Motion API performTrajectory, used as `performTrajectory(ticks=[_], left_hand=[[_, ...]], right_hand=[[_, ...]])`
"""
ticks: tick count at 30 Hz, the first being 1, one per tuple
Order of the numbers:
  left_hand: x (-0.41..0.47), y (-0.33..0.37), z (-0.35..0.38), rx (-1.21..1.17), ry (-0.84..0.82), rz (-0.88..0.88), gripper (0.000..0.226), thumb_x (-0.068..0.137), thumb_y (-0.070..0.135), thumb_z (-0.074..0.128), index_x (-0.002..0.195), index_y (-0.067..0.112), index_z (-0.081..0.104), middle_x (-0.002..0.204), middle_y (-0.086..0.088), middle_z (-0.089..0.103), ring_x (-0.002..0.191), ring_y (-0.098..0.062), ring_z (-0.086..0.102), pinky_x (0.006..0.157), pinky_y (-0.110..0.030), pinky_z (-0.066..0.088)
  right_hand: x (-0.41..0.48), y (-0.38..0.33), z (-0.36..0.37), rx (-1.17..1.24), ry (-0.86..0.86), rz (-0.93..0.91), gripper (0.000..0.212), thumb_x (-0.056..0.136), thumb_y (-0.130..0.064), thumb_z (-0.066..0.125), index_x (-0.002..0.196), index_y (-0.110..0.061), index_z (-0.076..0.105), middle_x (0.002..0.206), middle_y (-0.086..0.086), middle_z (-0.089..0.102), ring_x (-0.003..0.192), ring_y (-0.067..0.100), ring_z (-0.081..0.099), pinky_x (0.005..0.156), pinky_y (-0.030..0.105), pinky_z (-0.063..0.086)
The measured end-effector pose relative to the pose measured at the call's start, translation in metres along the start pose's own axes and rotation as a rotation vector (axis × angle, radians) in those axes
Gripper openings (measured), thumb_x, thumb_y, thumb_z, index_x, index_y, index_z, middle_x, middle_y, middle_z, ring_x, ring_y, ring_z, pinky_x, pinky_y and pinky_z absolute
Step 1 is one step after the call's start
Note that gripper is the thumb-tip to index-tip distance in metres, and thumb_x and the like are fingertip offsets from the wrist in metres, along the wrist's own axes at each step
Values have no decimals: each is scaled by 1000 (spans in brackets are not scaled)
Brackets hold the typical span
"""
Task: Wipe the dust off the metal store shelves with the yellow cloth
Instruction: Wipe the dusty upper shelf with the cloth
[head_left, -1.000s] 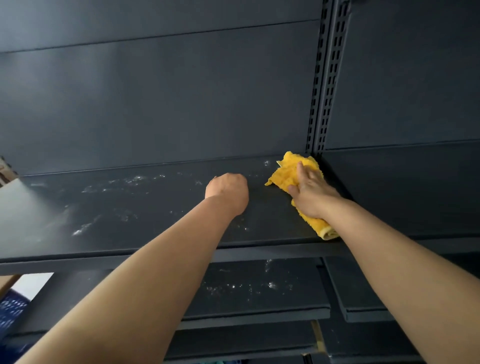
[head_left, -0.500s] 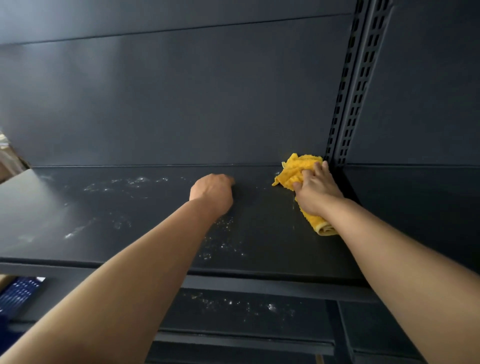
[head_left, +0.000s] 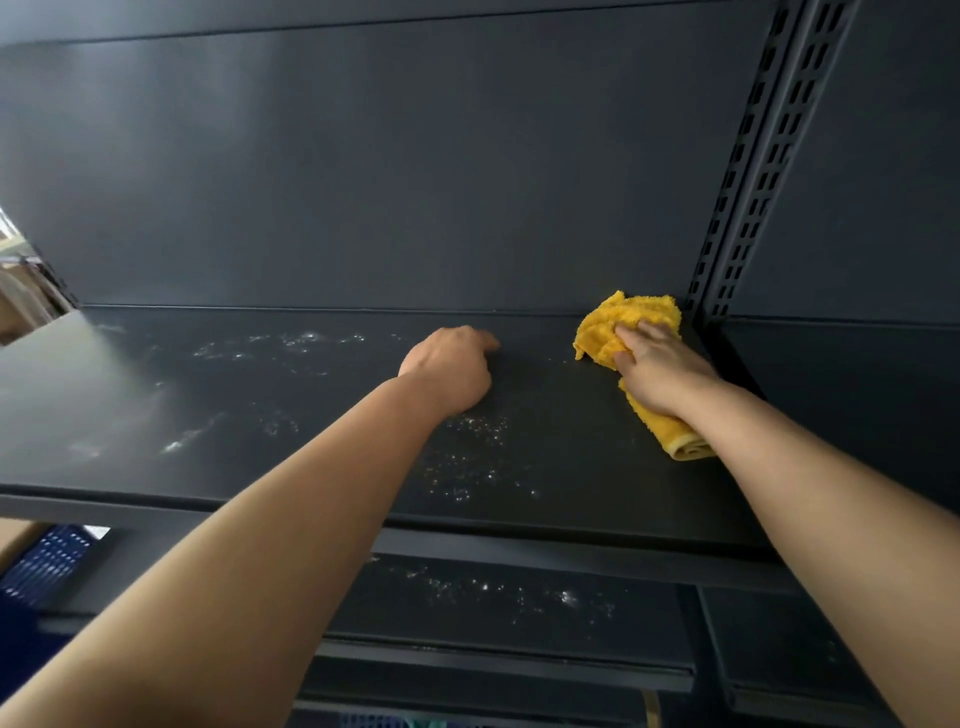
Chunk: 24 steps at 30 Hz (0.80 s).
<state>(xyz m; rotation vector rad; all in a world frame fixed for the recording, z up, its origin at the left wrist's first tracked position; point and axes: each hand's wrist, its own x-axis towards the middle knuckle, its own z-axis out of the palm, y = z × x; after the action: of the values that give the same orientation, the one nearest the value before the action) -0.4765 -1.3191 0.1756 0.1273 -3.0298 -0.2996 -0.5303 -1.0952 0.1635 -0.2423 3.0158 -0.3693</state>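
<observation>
Fingers straight, the right hand (head_left: 655, 366) presses the yellow cloth (head_left: 621, 321), hiding its middle. The cloth lies lengthwise back-to-front in the back right corner of the shelf (head_left: 576, 467). The left hand (head_left: 448, 370) hides its fingers, so I cannot tell its state.

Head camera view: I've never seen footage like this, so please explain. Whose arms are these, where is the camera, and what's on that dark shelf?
No machine here: a person wears one camera on the head, so both bare arms reach in from below. The right hand presses a yellow cloth onto the metal shelf, beside the slotted upright. The left hand rests there too, fingers curled, holding nothing. White dust specks lie on this shelf and the lower shelf.
</observation>
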Motion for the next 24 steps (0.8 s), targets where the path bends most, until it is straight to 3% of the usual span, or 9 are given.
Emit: performTrajectory(ticks=[6,10,14,17,24], left_hand=[[-19,-53,-13,20,110,0,46,83,1,44,124,20,56,122,-6,58,109,-29,54,75,-34,46],[-31,-83,-21,124,49,-50,32,80,0,43,102,15,60,104,-6,62,85,-27,57,61,-32,42],[-39,-108,-29,193,4,-83,35,79,0,44,102,17,64,103,-6,62,83,-26,56,63,-31,41],[-42,-125,-33,185,-19,-92,39,80,1,44,108,19,64,109,-6,62,95,-28,59,67,-31,43],[-44,-140,-37,198,-65,10,42,83,2,43,114,22,63,113,-6,62,100,-28,59,70,-32,47]], right_hand=[[-2,-49,16,22,22,-31,50,102,-36,22,151,-26,16,161,-1,2,147,20,-3,116,41,17],[-3,-84,27,29,30,-56,50,102,-37,22,150,-26,19,160,-1,4,147,19,-2,115,41,18],[-5,-113,36,28,17,-57,49,102,-36,21,150,-27,20,160,-2,4,147,19,-3,115,42,16],[-8,-134,42,31,15,-64,49,102,-36,21,150,-27,20,160,-2,4,147,19,-3,116,41,15],[-21,-186,58,50,15,-150,48,102,-35,22,149,-26,23,160,-2,8,147,19,-1,116,37,12]])
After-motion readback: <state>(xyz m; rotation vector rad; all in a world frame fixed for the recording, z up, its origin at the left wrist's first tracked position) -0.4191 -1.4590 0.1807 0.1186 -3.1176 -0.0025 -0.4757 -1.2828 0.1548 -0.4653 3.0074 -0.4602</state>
